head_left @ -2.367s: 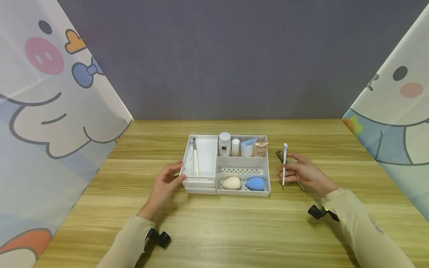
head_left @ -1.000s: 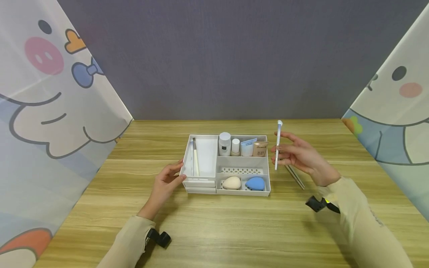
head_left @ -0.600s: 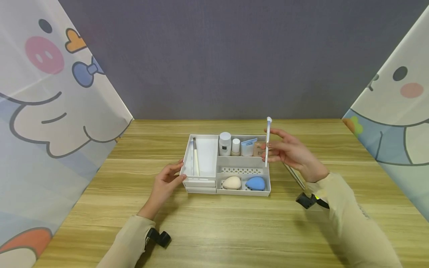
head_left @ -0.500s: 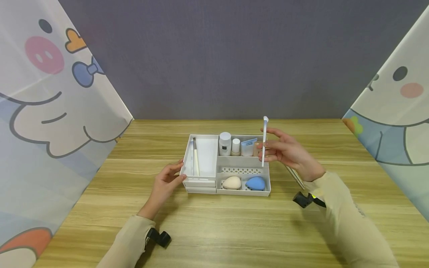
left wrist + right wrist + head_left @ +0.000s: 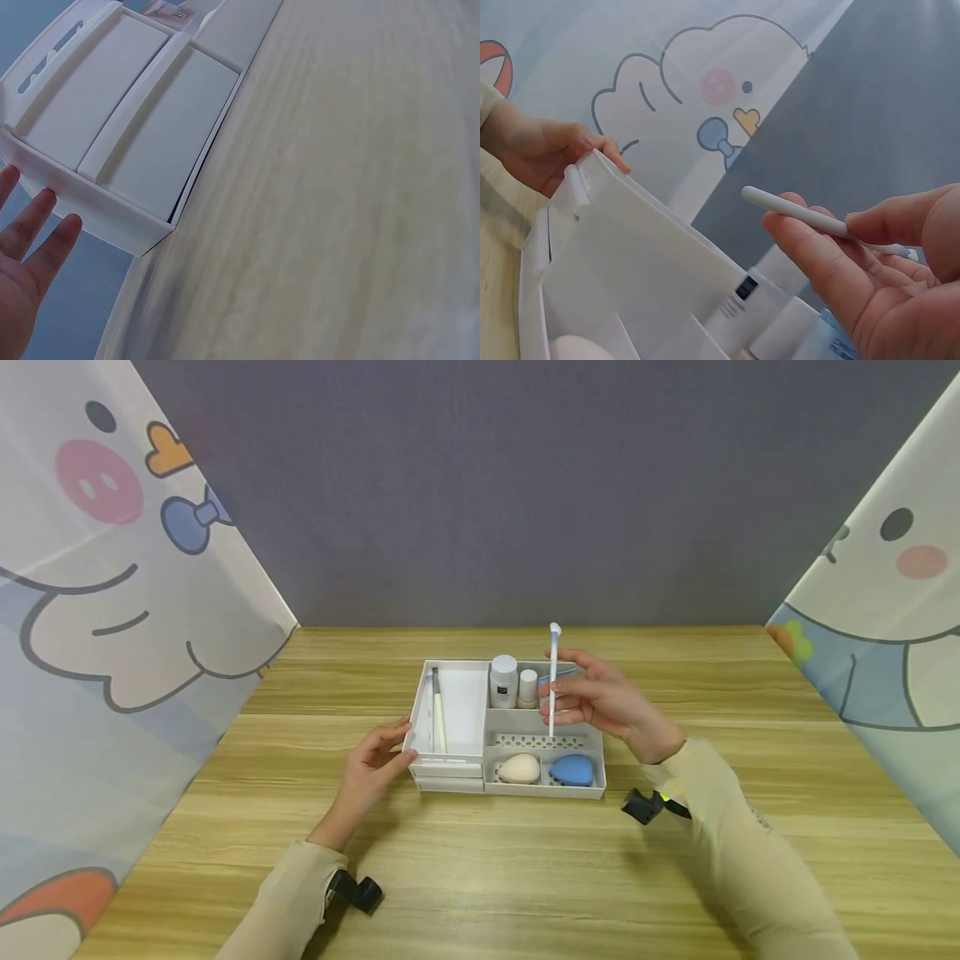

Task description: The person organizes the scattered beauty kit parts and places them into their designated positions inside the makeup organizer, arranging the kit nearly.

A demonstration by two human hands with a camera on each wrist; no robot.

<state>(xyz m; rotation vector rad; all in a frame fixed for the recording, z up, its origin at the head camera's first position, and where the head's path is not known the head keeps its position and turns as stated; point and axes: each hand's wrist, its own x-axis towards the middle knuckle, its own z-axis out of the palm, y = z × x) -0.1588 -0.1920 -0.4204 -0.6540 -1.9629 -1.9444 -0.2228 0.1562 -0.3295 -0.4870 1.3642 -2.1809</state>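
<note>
My right hand (image 5: pixel 607 697) pinches a slim white makeup brush (image 5: pixel 552 656) between thumb and fingers. The brush stands nearly upright in the head view, bristles up, above the right part of a white desk organizer (image 5: pixel 467 714). At the organizer's left side, my left hand (image 5: pixel 375 764) touches the wall near the front corner; its fingers look straight and spread in the left wrist view. Two brushes (image 5: pixel 439 718) lie in the left compartment. A white bottle (image 5: pixel 503 683), a small white-capped bottle (image 5: pixel 528 687) and a light-blue tube (image 5: pixel 562 674), partly hidden by my right hand, stand in the back row.
A cream makeup sponge (image 5: pixel 520 769) and a blue makeup sponge (image 5: pixel 573 770) sit in the front compartments. A brown BB tube (image 5: pixel 174 12) shows in the left wrist view. The wooden table (image 5: pixel 510 877) meets a grey panel (image 5: pixel 480 510) behind, with cartoon-printed sheets both sides.
My right hand has lifted the brush from the table at the right and carried it left over the organizer. The dark slim sticks there are now hidden. My left hand has stayed put.
</note>
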